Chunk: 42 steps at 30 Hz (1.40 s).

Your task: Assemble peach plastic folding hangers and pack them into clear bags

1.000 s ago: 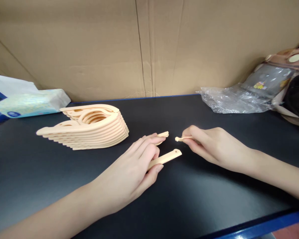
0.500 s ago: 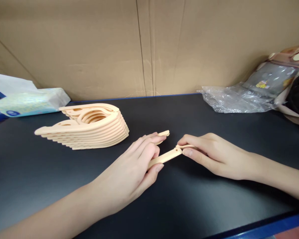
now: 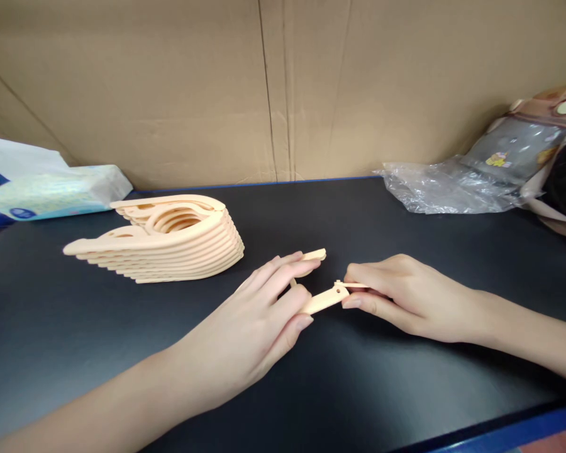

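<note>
My left hand (image 3: 268, 321) is closed around a beige plastic hanger piece (image 3: 324, 301), with a small round hole near its right end. Another end of beige plastic (image 3: 317, 255) sticks out past the fingertips, and the palm hides the rest. Pinched between thumb and fingers of my right hand (image 3: 400, 299) is a thin beige plastic strip (image 3: 357, 285). Its small knobbed end sits right at the holed end of the hanger piece; whether they are joined I cannot tell. To the left stands a neat stack of several folded beige hangers (image 3: 188, 255).
A tissue pack (image 3: 70, 189) lies at the back left. Crumpled clear plastic (image 3: 448, 189) and a clear bag with brown trim (image 3: 504, 145) are at the back right. Cardboard (image 3: 193, 94) walls off the rear of the black table (image 3: 358, 390).
The hanger piece has slid slightly rightward out of my left hand's grip. The right hand has shifted a little right, and the strip's knobbed end now shows above the hole.
</note>
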{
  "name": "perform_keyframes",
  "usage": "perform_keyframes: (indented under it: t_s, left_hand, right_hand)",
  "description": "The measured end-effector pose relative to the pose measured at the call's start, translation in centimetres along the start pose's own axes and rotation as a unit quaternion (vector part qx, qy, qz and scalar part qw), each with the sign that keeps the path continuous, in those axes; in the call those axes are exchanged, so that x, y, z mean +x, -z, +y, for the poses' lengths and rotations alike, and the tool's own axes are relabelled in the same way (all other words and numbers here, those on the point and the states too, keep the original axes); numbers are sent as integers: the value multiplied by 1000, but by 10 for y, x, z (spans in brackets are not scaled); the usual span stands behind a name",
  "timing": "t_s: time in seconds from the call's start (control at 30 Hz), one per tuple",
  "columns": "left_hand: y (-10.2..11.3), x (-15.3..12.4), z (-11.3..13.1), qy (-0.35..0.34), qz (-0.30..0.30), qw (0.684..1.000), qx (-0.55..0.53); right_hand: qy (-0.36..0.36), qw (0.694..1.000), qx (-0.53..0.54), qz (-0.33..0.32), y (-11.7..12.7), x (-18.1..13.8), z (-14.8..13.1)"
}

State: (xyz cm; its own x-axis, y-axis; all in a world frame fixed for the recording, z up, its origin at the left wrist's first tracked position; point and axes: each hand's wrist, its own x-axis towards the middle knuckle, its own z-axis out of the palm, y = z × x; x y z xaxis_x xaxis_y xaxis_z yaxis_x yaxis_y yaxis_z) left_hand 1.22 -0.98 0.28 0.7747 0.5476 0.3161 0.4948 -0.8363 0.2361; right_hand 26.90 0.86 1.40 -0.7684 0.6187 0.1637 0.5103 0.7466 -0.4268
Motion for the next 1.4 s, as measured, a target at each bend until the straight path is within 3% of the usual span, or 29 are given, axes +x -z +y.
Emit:
perform_keyframes:
  t_s: [0.43, 0.77, 1.03, 1.4]
  left_hand:
    - [0, 0, 0, -8, 0, 1000, -5]
    - [4, 1, 1, -18, -18, 1000, -5]
    - [3, 0, 0, -10, -20, 999, -28]
    - [4, 0, 1, -5, -27, 999, -35]
  right_hand:
    - [80, 980, -174, 55, 0, -1, -1]
    - [101, 962, -244, 74, -1, -3, -2]
    - [143, 927, -323, 123, -2, -1, -4]
    - [169, 901, -383, 108, 1, -2, -4]
